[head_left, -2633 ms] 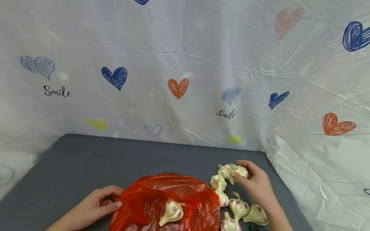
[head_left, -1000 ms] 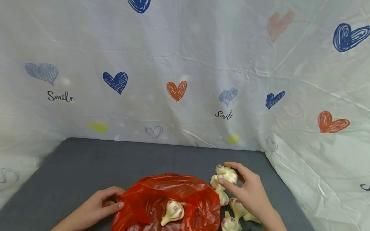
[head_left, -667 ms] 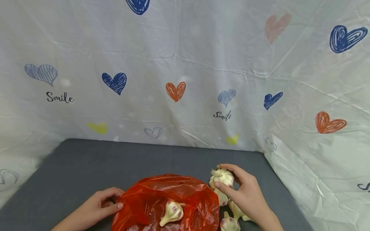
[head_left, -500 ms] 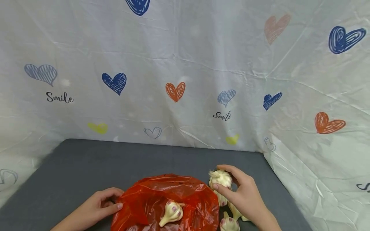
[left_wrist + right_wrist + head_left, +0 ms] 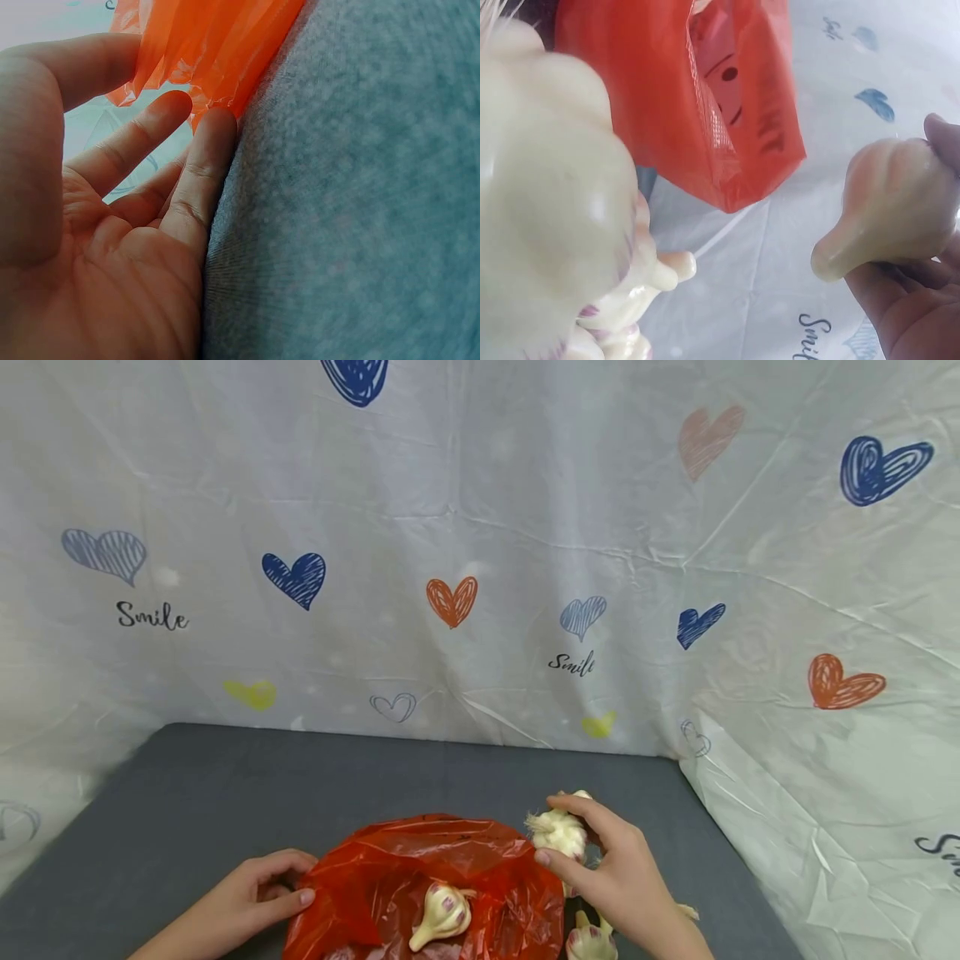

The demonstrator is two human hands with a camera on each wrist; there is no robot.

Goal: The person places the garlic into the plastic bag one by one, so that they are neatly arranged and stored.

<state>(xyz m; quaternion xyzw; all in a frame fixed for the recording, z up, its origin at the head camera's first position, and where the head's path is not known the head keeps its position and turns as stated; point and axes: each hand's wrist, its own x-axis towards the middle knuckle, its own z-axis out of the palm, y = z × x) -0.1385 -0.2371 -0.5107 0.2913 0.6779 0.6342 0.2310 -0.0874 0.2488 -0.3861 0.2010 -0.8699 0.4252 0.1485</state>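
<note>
A red plastic bag lies with its mouth spread in the head view, and one garlic bulb is seen in it. My left hand holds the bag's left edge; in the left wrist view, its thumb and fingertips meet the crumpled plastic. Just beyond the bag's right rim, my right hand grips another garlic bulb between thumb and fingers. The right wrist view shows this held bulb with its stem end sticking out.
More garlic bulbs lie right of the bag, some partly hidden under my right hand. A large bulb fills the left of the right wrist view. The dark grey table ends at a white heart-printed sheet.
My right hand has taken a garlic bulb from the far end of the group and carried it left to the bag's rim. The left hand stays at the bag's edge.
</note>
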